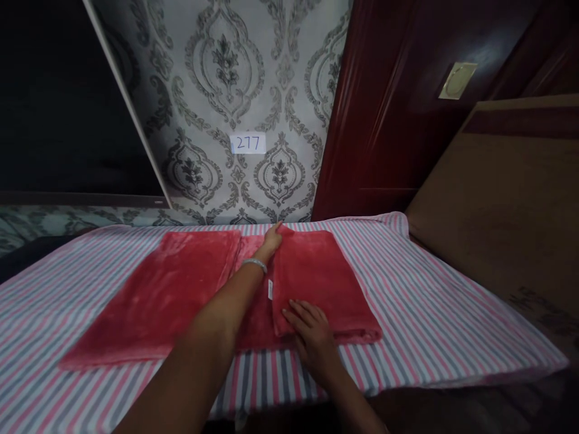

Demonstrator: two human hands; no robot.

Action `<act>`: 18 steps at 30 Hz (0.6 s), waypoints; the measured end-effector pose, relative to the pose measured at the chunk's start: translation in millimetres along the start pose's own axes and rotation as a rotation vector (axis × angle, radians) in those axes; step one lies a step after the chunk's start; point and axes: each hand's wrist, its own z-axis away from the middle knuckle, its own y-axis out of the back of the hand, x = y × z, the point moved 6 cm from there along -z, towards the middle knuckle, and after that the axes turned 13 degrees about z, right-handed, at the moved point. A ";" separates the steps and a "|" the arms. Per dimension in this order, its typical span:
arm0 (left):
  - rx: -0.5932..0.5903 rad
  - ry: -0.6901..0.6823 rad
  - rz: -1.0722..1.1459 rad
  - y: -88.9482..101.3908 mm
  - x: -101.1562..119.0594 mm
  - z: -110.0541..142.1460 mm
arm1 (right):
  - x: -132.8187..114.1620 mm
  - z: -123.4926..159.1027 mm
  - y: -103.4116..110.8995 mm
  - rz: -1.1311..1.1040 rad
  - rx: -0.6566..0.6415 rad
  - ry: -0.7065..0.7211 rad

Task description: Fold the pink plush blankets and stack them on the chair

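A red plush cloth (163, 289) lies partly folded on a bed with a pink, grey and white striped sheet (429, 301). Its right part is folded over into a thicker panel (321, 277). My left hand (272, 239), with a silver bracelet on the wrist, reaches to the far edge of the folded panel, and its fingers pinch that top corner. My right hand (312, 328) lies flat with fingers spread on the near left corner of the panel, pressing it down. A small white tag (270, 289) shows at the fold's edge.
Behind the bed is a wall with grey damask wallpaper and a paper label reading 277 (248, 143). A dark red door (407, 108) stands at the right, a brown board (497, 205) beside the bed, and a dark window area (58, 96) at the left.
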 end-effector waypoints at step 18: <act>0.076 -0.100 -0.483 47.6 13.0 -5.1 | -34.5 -18.2 -19.4 -0.024 -0.137 -0.027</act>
